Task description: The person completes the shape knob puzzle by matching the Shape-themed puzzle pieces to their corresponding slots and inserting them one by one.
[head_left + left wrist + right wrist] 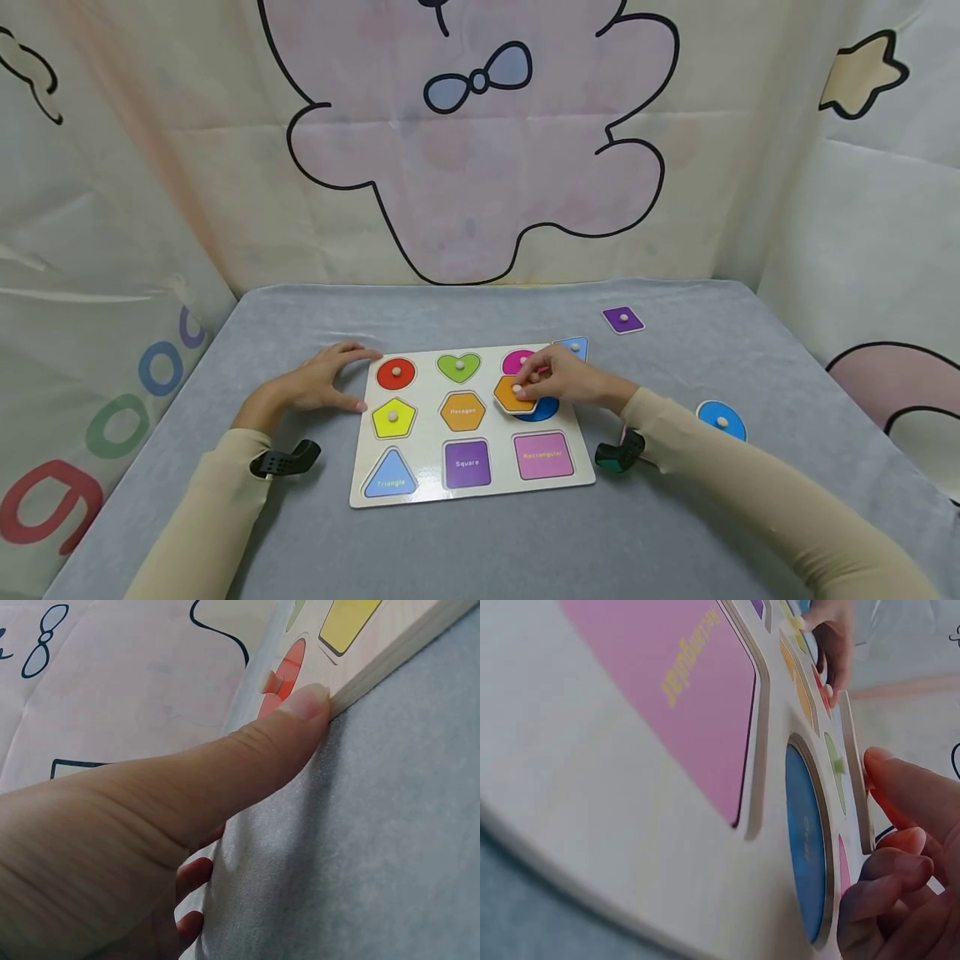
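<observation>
Grey cloth covers the table (525, 542) closest to the viewer, with two cream sleeves reaching in over it toward the wooden puzzle board (427, 496), the biggest thing lying on it. Cartoon-printed sheets hang behind and to both sides. On the board, the red circle (396, 374), green heart (459, 365) and yellow pentagon (393, 417) sit seated in their recesses, while the hexagon, square, rectangle and triangle recesses show only their printed labels. Steadying the board seems to be the job of the left hand (318, 385): its fingers lie straight and spread, gripping nothing, with the thumb pressed to the board's left edge, contact the left wrist view makes plain, thumb tip (304, 701) flat against the wooden side. The right hand (562, 379) pinches the white knob of the orange hexagon piece (512, 397), fingers curled around it, holding the piece tilted over the right middle of the board, partly covering the blue oval recess (546, 410). The right wrist view shows what the head view cannot: the piece's thin edge (855, 772) raised clear of the board surface, not seated anywhere. Loose on the cloth lie a blue oval piece (722, 419) to the right and a purple square piece (622, 319) farther back.
</observation>
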### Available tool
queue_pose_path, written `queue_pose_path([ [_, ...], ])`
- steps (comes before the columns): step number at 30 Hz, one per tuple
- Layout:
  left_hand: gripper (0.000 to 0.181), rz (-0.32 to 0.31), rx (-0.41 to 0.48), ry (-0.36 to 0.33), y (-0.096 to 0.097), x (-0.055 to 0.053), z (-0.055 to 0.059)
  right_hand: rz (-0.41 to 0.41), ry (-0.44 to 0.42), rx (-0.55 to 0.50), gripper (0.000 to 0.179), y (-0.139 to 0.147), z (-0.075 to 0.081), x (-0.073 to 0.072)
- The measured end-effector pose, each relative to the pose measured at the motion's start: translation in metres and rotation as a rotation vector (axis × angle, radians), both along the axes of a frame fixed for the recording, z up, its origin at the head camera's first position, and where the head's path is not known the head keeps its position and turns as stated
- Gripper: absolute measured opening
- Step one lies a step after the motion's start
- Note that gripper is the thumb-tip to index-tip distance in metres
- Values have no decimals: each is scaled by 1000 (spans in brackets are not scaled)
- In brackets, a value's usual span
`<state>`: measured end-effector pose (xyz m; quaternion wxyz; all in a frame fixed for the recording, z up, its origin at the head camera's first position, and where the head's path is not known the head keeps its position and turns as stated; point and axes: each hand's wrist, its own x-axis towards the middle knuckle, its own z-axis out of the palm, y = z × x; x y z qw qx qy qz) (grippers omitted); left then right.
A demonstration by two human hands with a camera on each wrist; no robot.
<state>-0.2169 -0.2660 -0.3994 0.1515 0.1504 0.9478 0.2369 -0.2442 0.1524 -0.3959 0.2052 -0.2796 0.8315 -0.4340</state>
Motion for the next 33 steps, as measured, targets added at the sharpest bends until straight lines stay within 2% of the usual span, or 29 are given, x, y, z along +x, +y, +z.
queue_pose_path([
  [12, 85, 9, -7, -4, 1, 2, 1, 2, 7, 42, 16, -22, 2, 3],
  [21, 85, 15, -3, -14, 0, 2, 3, 57, -10, -6, 12, -42, 2, 3],
  [33, 85, 24, 3, -14, 2, 2, 2, 79, -43, -26, 14, -66, 1, 8],
])
